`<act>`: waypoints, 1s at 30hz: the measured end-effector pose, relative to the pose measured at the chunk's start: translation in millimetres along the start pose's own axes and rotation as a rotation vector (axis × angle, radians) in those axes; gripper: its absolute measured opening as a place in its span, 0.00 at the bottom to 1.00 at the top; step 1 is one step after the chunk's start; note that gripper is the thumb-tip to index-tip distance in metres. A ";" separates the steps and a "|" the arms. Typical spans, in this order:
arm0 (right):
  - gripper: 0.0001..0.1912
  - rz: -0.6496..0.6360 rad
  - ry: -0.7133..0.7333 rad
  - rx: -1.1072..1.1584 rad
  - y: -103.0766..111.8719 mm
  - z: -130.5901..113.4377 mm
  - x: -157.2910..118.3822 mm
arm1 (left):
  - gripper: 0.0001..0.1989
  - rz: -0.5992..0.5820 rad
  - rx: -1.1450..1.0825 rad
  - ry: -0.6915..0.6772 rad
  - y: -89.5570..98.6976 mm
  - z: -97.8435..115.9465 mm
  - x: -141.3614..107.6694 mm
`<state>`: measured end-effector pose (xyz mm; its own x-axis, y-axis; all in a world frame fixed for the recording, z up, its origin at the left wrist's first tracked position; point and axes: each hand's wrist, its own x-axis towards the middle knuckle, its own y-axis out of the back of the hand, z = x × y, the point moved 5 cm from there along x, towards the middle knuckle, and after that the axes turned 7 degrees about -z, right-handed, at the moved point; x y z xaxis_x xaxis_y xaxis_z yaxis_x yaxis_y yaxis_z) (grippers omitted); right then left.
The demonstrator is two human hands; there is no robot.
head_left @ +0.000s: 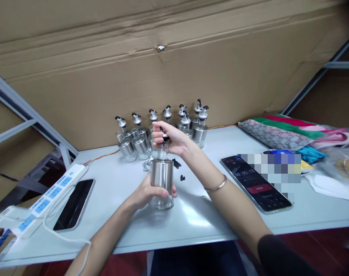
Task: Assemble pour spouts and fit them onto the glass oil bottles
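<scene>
A glass oil bottle with a steel sleeve (162, 174) stands upright near the middle of the table. Around its lower body my left hand (151, 189) is closed. At the bottle's top, the fingers of my right hand (170, 138) wrap round the pour spout (164, 136), which they mostly cover. Behind my hands stand several similar oil bottles (124, 147), many topped with silver spouts with black levers. Small black levers (176, 163), several little black pieces (182, 178) and a clear and silver part (147, 165) lie beyond the bottle.
On the left are a white power strip (48, 199) with cables and a dark phone (75, 203). A phone with a timer (256, 184) lies at right, near a colourful cloth bag (295, 134) and a clear plastic bag (343, 165). Cardboard (119, 76) walls the back.
</scene>
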<state>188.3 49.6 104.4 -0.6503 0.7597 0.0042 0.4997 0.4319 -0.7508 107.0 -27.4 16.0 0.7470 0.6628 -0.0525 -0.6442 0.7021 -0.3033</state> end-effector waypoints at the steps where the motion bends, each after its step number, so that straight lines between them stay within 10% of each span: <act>1: 0.18 0.009 0.000 0.062 -0.8 0.6 0.6 | 0.19 0.008 0.003 -0.011 0.9 -0.3 0.2; 17: 0.16 0.008 0.399 0.163 4.5 -18.8 -4.7 | 0.15 0.032 0.046 -0.090 8.3 3.0 0.3; 24: 0.07 -0.006 0.463 -0.752 4.1 -47.4 -32.4 | 0.16 0.077 0.030 -0.096 12.2 6.1 -1.3; 30: 0.09 -0.075 0.175 -1.387 -6.5 -34.6 -39.0 | 0.16 0.072 0.082 -0.086 12.1 7.7 -0.7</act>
<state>230.2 34.0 131.9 -0.6727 0.7195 0.1728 0.6856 0.5182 0.5112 97.4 -17.4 19.7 0.6836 0.7297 0.0117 -0.7096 0.6683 -0.2232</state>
